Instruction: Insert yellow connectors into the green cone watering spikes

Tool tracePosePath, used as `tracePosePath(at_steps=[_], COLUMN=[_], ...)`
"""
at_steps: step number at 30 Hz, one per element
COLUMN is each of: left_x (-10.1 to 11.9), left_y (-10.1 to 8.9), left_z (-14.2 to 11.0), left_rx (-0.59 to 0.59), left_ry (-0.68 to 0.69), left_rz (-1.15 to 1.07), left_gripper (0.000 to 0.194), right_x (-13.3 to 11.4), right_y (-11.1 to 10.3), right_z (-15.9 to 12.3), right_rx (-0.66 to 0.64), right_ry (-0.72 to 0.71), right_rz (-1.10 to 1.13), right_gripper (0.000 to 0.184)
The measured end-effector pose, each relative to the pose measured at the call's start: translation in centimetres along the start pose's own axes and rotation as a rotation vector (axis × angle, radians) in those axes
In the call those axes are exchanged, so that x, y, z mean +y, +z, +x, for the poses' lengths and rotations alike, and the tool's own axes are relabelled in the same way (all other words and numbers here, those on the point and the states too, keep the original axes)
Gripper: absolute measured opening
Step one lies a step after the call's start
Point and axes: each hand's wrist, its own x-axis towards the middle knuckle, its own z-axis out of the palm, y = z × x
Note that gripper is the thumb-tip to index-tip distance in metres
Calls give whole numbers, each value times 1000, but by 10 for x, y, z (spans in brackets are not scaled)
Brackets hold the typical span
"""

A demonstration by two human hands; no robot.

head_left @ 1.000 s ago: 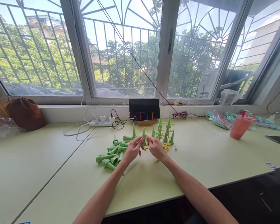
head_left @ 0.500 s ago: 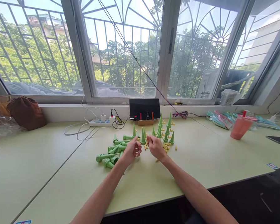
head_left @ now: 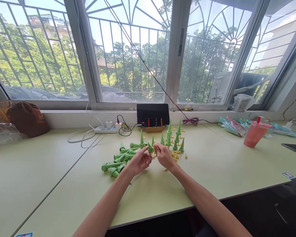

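Between my two hands a green plastic watering spike is tilted, its pointed end up and leaning left. My left hand is closed on it, thumb against the cone and the other fingers curled below. My right hand is pinched close to the spike's right side; what its fingertips hold is hidden. Several green spikes lie in a loose pile beside my left hand. Beyond and right of my right hand, green spikes with yellow side valves stand upright, some stacked. Small yellow valves lie scattered near them.
A phone leans on a dark tablet at the back. A power strip with cables is at back left. To the right are a red cup, plastic packets and a dark phone. A brown pouch sits far left.
My left hand has shifted slightly right, towards my right hand. The spike between the hands has gone from upright to tilted. My right hand has hardly moved.
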Motion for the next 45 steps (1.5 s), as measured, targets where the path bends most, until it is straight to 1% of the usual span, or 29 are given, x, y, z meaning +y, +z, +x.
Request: tracePosePath(at_steps=[3, 7, 11, 14, 18, 21, 25, 31, 33, 36, 38, 43, 45], left_x=[1, 0, -1, -1, -2, -2, -3, -7, -8, -8, -7, -3, -1], left_y=[1, 2, 5, 6, 7, 9, 8, 0, -2, -1, 3, 10, 10], left_z=[-1, -2, -4, -5, -5, -4, 0, 9, 10, 10, 8, 1, -1], left_rx=[-2, -47, -78, -87, -44, -1, 1, 39, 59, 96, 112, 165, 174], left_ry=[43, 135, 221, 320, 440, 504, 586, 755, 789, 793, 762, 647, 604], left_rz=[37, 104, 217, 326, 465, 540, 608, 737, 790, 825, 805, 655, 558], left_gripper=[36, 29, 33, 37, 38, 40, 41, 34, 31, 30, 31, 39, 36], right_x=[0, 1, 0, 1, 2, 2, 2, 6, 5, 3, 1, 0, 1], right_y=[0, 0, 0, 0, 0, -1, -1, 0, 0, -1, -2, -2, -2], right_z=[0, 0, 1, 1, 2, 2, 3, 4, 5, 5, 4, 4, 4], right_rx=[5, 8, 17, 21, 32, 35, 12, -22, -38, -28, 2, 89, 113], right_ry=[-3, 6, 21, 20, 23, 34, 71, 116, 128, 140, 143, 135, 124], right_rz=[1, 24, 46, 67, 79, 81, 117, 172, 190, 193, 179, 128, 109], right_gripper=[40, 41, 41, 41, 41, 42, 42, 44, 43, 43, 44, 43, 43])
